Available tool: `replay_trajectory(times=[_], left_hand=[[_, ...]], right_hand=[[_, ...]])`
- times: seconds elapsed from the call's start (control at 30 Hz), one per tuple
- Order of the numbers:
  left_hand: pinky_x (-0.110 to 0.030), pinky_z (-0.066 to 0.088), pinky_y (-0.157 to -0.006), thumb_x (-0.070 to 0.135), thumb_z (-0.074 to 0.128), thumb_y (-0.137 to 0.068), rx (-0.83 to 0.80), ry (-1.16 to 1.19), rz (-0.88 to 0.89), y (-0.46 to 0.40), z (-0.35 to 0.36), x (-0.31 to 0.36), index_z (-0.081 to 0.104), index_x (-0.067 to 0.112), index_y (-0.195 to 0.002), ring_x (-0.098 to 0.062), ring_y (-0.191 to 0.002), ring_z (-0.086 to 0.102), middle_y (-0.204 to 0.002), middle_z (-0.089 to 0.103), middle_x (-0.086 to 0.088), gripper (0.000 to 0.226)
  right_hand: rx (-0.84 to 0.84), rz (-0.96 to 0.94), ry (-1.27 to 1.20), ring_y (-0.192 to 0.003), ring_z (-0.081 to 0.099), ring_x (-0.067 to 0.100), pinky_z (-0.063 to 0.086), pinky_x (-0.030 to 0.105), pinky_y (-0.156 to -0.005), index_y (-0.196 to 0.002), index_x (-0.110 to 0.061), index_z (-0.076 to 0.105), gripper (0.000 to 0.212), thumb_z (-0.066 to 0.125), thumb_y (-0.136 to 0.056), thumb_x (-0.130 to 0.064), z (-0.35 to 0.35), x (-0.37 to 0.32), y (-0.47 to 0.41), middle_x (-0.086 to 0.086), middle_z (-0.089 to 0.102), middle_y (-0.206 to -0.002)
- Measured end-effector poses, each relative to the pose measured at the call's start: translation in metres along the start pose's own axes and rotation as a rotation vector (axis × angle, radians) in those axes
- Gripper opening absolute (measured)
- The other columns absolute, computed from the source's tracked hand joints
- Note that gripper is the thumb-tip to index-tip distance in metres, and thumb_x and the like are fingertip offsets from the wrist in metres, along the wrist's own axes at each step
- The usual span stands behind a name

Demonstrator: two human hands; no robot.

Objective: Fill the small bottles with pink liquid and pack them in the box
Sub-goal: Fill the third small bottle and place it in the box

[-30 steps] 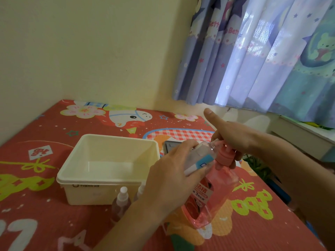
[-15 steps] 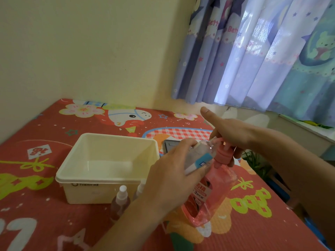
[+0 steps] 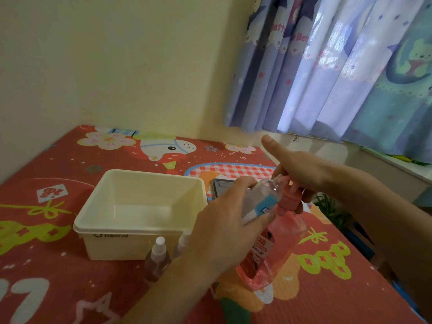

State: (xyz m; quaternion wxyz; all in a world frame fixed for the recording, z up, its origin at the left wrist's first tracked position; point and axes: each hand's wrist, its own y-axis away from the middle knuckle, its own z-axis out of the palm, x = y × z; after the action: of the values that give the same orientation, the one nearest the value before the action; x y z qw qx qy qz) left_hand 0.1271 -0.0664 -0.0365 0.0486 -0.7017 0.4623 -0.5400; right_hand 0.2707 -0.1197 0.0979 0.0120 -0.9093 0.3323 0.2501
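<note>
My left hand point(image 3: 224, 228) holds a small clear bottle point(image 3: 263, 199) with a blue-white label, tilted so its open neck points at the pink pump head. My right hand point(image 3: 301, 174) grips that pump head point(image 3: 288, 198) on the large pink liquid bottle point(image 3: 273, 251), with the index finger stretched out. The large bottle stands on the mat, leaning slightly. A cream plastic box point(image 3: 140, 230) sits open to the left with nothing in it. In front of the box stand two small spray bottles: one with pink liquid point(image 3: 157, 258), the other point(image 3: 183, 242) partly hidden by my left wrist.
Everything rests on a red cartoon-print mat point(image 3: 46, 265) against a yellow wall. A dark flat device point(image 3: 222, 185) lies behind my hands. Blue patterned curtains point(image 3: 339, 66) hang at the right, and the mat's right edge drops off toward the floor.
Hardly anything has changed; both hands hold the same grips, and the view has shifted slightly.
</note>
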Motion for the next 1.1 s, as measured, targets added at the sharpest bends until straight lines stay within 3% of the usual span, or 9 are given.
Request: replay_trajectory(times=[0.07, 0.2, 0.37, 0.53, 0.67, 0.87, 1.0, 1.1], left_hand=[[-0.026, 0.051, -0.062, 0.067, 0.056, -0.084, 0.007, -0.025, 0.001, 0.001, 0.001, -0.001, 0.04, 0.048, -0.116, -0.002, -0.084, 0.061, -0.1, 0.06, 0.022, 0.041], [-0.019, 0.041, -0.058, 0.063, 0.06, -0.086, -0.003, -0.046, -0.002, 0.001, 0.001, -0.003, 0.041, 0.047, -0.117, -0.006, -0.084, 0.06, -0.1, 0.059, 0.02, 0.04], [-0.028, 0.052, -0.063, 0.064, 0.059, -0.085, 0.003, 0.012, 0.008, 0.001, -0.001, 0.0, 0.042, 0.046, -0.117, -0.004, -0.085, 0.062, -0.099, 0.061, 0.019, 0.04], [-0.028, 0.052, -0.062, 0.063, 0.061, -0.085, 0.014, -0.024, 0.008, 0.001, 0.0, 0.0, 0.042, 0.047, -0.116, -0.005, -0.082, 0.061, -0.098, 0.06, 0.02, 0.04], [-0.024, 0.047, -0.061, 0.06, 0.062, -0.087, -0.001, -0.037, 0.0, 0.002, 0.001, -0.002, 0.043, 0.046, -0.117, -0.006, -0.084, 0.061, -0.099, 0.061, 0.02, 0.038], [-0.026, 0.056, -0.064, 0.063, 0.062, -0.086, 0.008, 0.016, -0.005, 0.002, 0.001, 0.001, 0.042, 0.048, -0.117, -0.002, -0.089, 0.064, -0.101, 0.061, 0.02, 0.039], [-0.024, 0.053, -0.061, 0.062, 0.062, -0.086, 0.018, -0.008, 0.004, 0.002, 0.002, 0.0, 0.043, 0.047, -0.115, -0.003, -0.086, 0.063, -0.099, 0.061, 0.02, 0.038], [-0.021, 0.046, -0.059, 0.06, 0.063, -0.087, 0.008, -0.028, 0.0, 0.002, 0.001, -0.001, 0.043, 0.046, -0.115, -0.004, -0.084, 0.061, -0.099, 0.061, 0.02, 0.037]], right_hand=[[0.021, -0.024, 0.004, -0.03, 0.049, 0.014, 0.042, 0.02, -0.039, -0.077, -0.011, 0.064, 0.096, 0.015, -0.07, -0.094, 0.004, 0.001, -0.002, -0.004, 0.051, -0.036], [0.097, -0.076, 0.011, -0.04, 0.046, 0.012, 0.039, 0.025, -0.049, -0.06, -0.016, 0.057, 0.083, 0.017, -0.082, -0.085, 0.012, 0.003, -0.002, -0.006, 0.051, -0.042], [-0.019, 0.011, 0.001, -0.033, 0.053, 0.016, 0.044, 0.021, -0.04, -0.09, -0.01, 0.066, 0.098, 0.013, -0.073, -0.091, 0.002, -0.002, 0.004, -0.006, 0.053, -0.036], [0.04, -0.016, 0.005, -0.03, 0.048, 0.013, 0.042, 0.019, -0.038, -0.089, -0.008, 0.065, 0.095, 0.016, -0.078, -0.089, 0.004, 0.002, 0.0, -0.007, 0.052, -0.036], [0.091, -0.059, 0.019, -0.048, 0.047, 0.014, 0.039, 0.026, -0.052, -0.069, -0.015, 0.06, 0.083, 0.015, -0.083, -0.084, 0.013, 0.004, 0.0, -0.002, 0.05, -0.056], [-0.02, 0.027, 0.02, -0.034, 0.056, 0.016, 0.045, 0.022, -0.04, -0.099, -0.011, 0.064, 0.098, 0.013, -0.075, -0.091, 0.0, 0.0, 0.001, -0.005, 0.056, -0.038], [0.02, -0.023, 0.014, -0.032, 0.046, 0.012, 0.04, 0.023, -0.045, -0.068, -0.02, 0.052, 0.077, 0.016, -0.082, -0.086, 0.005, 0.001, 0.0, -0.009, 0.046, -0.031], [0.091, -0.077, 0.011, -0.047, 0.043, 0.01, 0.037, 0.026, -0.052, -0.065, -0.024, 0.048, 0.067, 0.017, -0.088, -0.079, 0.013, 0.001, 0.003, -0.006, 0.047, -0.051]])
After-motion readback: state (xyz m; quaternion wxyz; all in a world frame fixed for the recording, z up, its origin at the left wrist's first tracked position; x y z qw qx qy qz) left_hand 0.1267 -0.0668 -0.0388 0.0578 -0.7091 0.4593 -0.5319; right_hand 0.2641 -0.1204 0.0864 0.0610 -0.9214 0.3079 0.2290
